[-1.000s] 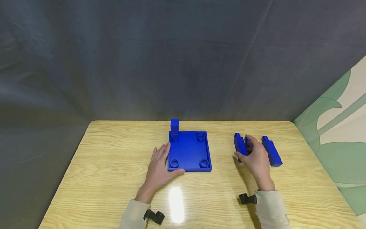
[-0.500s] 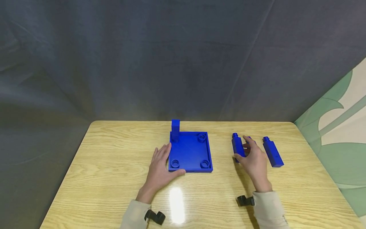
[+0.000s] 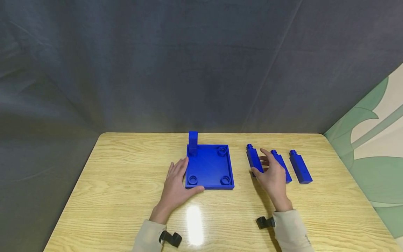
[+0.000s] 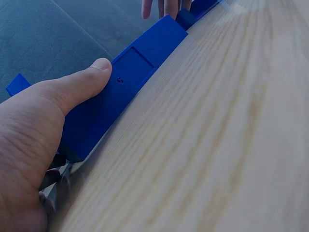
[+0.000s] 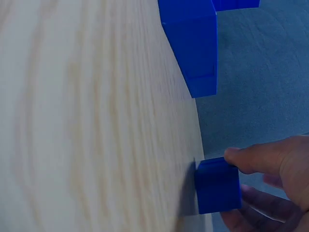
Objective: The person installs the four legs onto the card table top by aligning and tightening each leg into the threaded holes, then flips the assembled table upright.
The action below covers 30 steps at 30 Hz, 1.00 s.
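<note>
While my left hand rests spread at the near-left corner of the blue tray, its thumb along the near wall and fingertips at the left side, my right hand pinches a blue post between thumb and fingers, well apart from the tray on its right. Beside that hand a second post and a third post lie on the wooden table, and an upright post stands in the tray's far-left corner.

Tray and posts are blue, the table yellow wood-grain.
</note>
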### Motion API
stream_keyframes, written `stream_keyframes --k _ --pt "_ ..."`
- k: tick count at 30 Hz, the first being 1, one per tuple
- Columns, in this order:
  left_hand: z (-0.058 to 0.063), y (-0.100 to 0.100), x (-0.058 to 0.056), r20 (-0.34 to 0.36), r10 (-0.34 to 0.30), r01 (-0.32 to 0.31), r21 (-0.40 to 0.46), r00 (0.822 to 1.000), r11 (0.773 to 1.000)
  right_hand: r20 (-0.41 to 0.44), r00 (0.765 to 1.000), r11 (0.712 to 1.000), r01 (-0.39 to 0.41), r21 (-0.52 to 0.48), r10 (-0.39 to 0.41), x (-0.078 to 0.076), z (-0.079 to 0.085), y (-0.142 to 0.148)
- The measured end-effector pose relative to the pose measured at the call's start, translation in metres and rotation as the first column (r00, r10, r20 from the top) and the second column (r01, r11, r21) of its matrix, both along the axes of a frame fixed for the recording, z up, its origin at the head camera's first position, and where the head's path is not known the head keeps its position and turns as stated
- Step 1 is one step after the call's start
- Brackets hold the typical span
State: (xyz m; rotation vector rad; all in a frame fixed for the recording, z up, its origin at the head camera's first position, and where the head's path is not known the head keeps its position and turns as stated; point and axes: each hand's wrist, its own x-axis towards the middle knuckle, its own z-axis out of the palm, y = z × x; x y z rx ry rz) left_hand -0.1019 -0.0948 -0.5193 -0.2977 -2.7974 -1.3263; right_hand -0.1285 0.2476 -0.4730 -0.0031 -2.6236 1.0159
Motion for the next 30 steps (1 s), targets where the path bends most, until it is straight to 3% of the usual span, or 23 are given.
stream_keyframes --k 6,13,16,23,30 --pt "0.001 0.000 0.001 0.003 0.002 -0.002 0.004 1.000 1.000 0.009 1.000 0.999 0.028 -0.039 -0.028 -0.002 -0.003 0.000" --pt "0.001 0.000 0.001 0.003 -0.003 0.003 -0.001 1.000 1.000 0.154 0.988 0.999 -0.002 0.044 -0.005 0.000 -0.005 0.004" --pt "0.001 0.000 0.000 0.001 -0.004 0.004 -0.004 1.000 1.000 0.176 0.984 0.999 -0.007 0.052 -0.002 0.000 -0.007 0.005" --pt "0.002 0.000 0.000 0.008 -0.007 0.007 -0.001 1.000 1.000 0.136 0.990 0.999 0.022 0.042 -0.027 -0.001 -0.010 0.004" --pt "0.002 0.000 0.000 0.003 -0.008 0.008 -0.001 1.000 1.000 0.010 0.997 0.997 0.081 0.010 -0.081 -0.002 -0.012 -0.001"
